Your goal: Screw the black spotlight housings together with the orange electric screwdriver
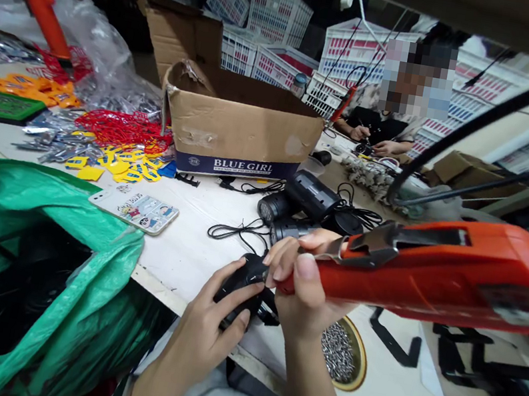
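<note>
My left hand (pixel 219 312) is wrapped around a black rounded plastic part (pixel 248 273) at the table's front edge. In my right hand (pixel 303 285) is a red electric screwdriver (pixel 435 270), its body stretching to the right and its front end pointed at the black part. My fingers hide the bit, so I cannot tell whether it touches a screw. Just behind my hands lie several black cylindrical devices (pixel 313 194) with black cables. Below my right wrist stands a round dish of small screws (pixel 339 352).
A cardboard box (pixel 246 124) stands at the back, with red, yellow and silver pieces left of it. A phone (pixel 135 209) lies near the front edge. A green bag (pixel 118 254) hangs at the left. Black brackets (pixel 396 338) lie right. Another person (pixel 382 126) sits across the table.
</note>
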Demonstrator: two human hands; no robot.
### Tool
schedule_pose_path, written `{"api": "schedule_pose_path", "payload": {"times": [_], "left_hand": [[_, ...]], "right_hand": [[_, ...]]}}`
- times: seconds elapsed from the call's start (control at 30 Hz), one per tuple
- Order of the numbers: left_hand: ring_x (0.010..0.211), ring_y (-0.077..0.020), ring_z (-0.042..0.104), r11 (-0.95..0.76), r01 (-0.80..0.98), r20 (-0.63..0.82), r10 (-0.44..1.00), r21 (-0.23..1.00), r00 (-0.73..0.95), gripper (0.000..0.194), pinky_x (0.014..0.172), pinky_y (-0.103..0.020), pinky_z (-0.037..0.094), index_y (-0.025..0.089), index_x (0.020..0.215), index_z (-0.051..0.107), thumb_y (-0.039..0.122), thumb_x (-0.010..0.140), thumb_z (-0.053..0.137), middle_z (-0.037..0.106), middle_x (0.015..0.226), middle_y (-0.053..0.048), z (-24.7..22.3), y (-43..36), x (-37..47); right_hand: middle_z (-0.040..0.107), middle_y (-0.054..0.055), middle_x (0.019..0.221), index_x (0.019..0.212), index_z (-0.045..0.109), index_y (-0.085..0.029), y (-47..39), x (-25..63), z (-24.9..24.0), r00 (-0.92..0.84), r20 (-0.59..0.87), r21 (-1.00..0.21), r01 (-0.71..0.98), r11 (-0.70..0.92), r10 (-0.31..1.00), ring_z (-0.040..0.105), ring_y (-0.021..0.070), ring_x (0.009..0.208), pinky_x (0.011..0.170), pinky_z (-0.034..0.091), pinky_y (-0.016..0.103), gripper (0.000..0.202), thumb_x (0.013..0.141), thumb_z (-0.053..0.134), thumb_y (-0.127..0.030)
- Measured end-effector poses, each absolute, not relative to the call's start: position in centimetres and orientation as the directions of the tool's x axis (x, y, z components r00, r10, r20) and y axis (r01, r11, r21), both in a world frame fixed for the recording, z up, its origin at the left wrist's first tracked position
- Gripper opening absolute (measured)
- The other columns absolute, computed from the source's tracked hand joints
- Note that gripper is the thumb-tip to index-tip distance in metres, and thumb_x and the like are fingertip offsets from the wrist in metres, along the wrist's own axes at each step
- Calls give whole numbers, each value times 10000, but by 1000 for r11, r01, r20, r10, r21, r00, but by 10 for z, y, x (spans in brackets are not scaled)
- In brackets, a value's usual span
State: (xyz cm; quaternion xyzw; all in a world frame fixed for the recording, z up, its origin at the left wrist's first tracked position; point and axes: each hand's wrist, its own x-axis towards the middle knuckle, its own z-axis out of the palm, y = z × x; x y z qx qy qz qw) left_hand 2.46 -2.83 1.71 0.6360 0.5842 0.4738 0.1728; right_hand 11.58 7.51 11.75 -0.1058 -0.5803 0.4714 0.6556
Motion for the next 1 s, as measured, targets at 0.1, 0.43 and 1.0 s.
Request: {"api": "schedule_pose_path", "payload": {"times": [0.1, 0.43, 1.0], "left_hand": [[1524, -227, 363, -248, 602, 401, 906, 759, -133, 483, 1250, -427, 399, 428, 1477, 496, 245, 1030, 497, 308, 1651, 2, 18, -29, 25], [1578, -260, 286, -325, 768, 535, 844, 552, -27, 555, 1256, -430, 390, 297, 1544, 440, 178, 1006, 505, 254, 1725, -17, 16, -30, 27], [1573, -256, 299, -330, 779, 534, 845, 534, -8, 532, 1229, -450, 434, 298, 1537, 443, 196, 1018, 500, 315, 1702, 6, 16, -28, 25]], "right_hand": [[496, -81, 615, 1050, 640, -263, 76, 120, 118, -103, 680, -685, -441, 580, 726, 491, 119, 437, 516, 488, 291, 95, 991, 687, -322], [529, -91, 573, 985, 605, -219, 77, 106, 120, 83, 643, -645, -477, 597, 761, 491, 103, 415, 513, 484, 264, 77, 930, 612, -165], [542, -91, 540, 967, 595, -186, 72, 102, 129, 263, 621, -583, -474, 660, 738, 467, 101, 386, 493, 477, 266, 99, 882, 578, -138]]}}
